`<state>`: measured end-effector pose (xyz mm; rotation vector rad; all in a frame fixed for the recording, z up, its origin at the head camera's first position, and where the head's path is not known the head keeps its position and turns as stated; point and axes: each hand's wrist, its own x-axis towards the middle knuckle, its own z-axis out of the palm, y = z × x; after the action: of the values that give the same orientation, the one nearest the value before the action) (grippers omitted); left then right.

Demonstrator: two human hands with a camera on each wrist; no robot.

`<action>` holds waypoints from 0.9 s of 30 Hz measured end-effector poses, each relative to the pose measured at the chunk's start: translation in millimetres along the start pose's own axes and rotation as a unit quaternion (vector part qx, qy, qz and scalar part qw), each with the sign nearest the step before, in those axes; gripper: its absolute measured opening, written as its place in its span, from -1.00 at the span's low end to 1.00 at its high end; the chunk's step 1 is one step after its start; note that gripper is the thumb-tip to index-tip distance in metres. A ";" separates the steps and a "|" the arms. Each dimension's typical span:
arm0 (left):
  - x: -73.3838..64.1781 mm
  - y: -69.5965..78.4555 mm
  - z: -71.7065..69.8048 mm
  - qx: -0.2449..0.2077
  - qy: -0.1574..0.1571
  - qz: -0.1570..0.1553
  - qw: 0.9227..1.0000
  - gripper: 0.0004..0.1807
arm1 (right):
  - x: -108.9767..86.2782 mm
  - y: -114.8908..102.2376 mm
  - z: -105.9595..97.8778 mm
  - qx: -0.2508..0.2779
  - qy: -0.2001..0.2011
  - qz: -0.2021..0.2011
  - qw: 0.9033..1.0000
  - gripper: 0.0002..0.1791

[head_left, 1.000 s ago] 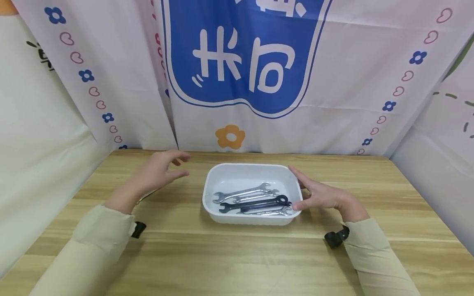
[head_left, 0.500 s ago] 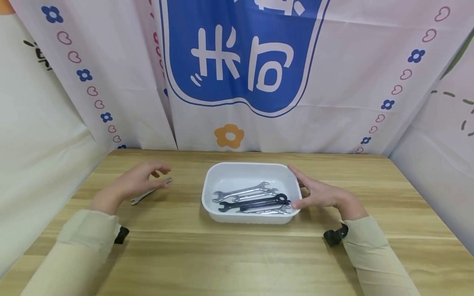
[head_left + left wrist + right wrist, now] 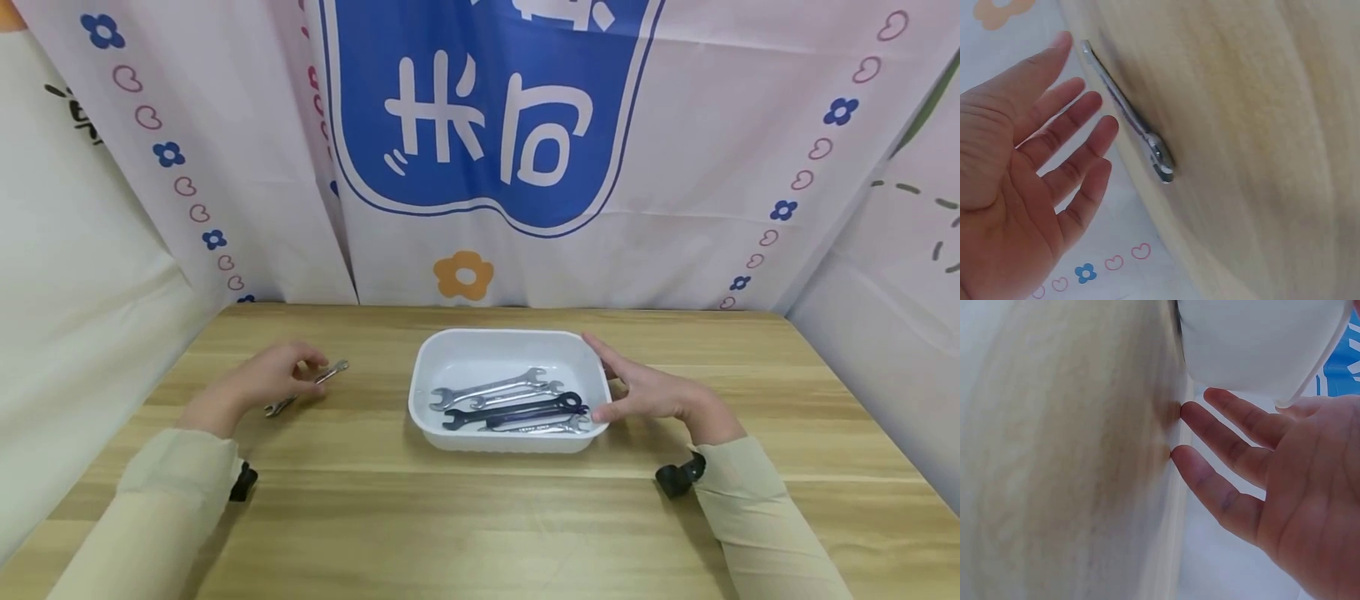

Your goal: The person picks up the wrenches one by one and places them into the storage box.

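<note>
On the wooden table at the left lies a silver wrench [image 3: 333, 372]; its middle is partly covered by my left hand [image 3: 279, 372] in the head view. The left wrist view shows that hand [image 3: 1029, 150] beside the wrench [image 3: 1124, 106], fingers loosely bent and apart from it. My right hand [image 3: 652, 393] holds the right end of a white plastic box [image 3: 487, 444], thumb at the front of the rim and index finger at the back corner. Two lower fingertips [image 3: 1191, 459] reach the table. Several wrenches lie in the box, silver ones and a black one [image 3: 517, 411].
The wooden table [image 3: 480, 533] ends at a white printed cloth [image 3: 675, 258] hanging behind it. More cloth hangs at the left and right sides. A black wrist camera mount [image 3: 678, 477] sits at the right sleeve, another [image 3: 242, 483] at the left.
My left hand has moved left and down, away from the box and over to the loose wrench. The right hand and the box stay in place.
</note>
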<state>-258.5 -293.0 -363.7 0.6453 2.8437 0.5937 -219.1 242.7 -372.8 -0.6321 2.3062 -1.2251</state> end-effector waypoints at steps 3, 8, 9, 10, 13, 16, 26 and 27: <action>-0.4 -2.2 2.3 0.002 -0.014 -0.011 1.000 -0.61 | 0.5 -0.4 0.4 0.002 -0.003 0.000 1.000 0.37; -0.8 -1.4 2.2 0.000 -0.024 -0.011 1.000 -0.63 | 0.8 -0.5 0.4 -0.003 0.002 0.003 1.000 0.37; -1.1 -0.8 2.2 -0.003 -0.027 -0.008 1.000 -0.64 | 0.8 -0.5 0.4 -0.004 0.003 0.003 1.000 0.37; -1.5 -0.2 2.3 -0.006 -0.028 -0.005 1.000 -0.65 | 0.8 -0.4 0.3 -0.004 0.004 0.004 1.000 0.37; -2.2 2.8 4.1 -0.020 -0.034 0.007 0.999 -0.71 | 0.6 -0.2 0.3 -0.004 0.002 0.006 1.000 0.36; -2.0 6.7 7.0 -0.031 -0.034 0.012 0.999 -0.82 | 0.4 0.2 0.4 -0.002 0.001 0.007 1.000 0.36; -0.4 7.4 11.7 -0.037 -0.054 0.007 0.998 -0.92 | 0.1 0.6 0.9 0.006 -0.003 -0.004 1.000 0.36; -0.7 7.9 11.8 -0.039 -0.062 0.005 0.997 -0.92 | 0.2 0.7 0.8 0.008 -0.004 -0.005 1.000 0.36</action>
<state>-252.0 -282.8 -371.1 0.6586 2.6900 0.6395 -219.0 242.4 -373.9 -0.6420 2.2869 -1.2435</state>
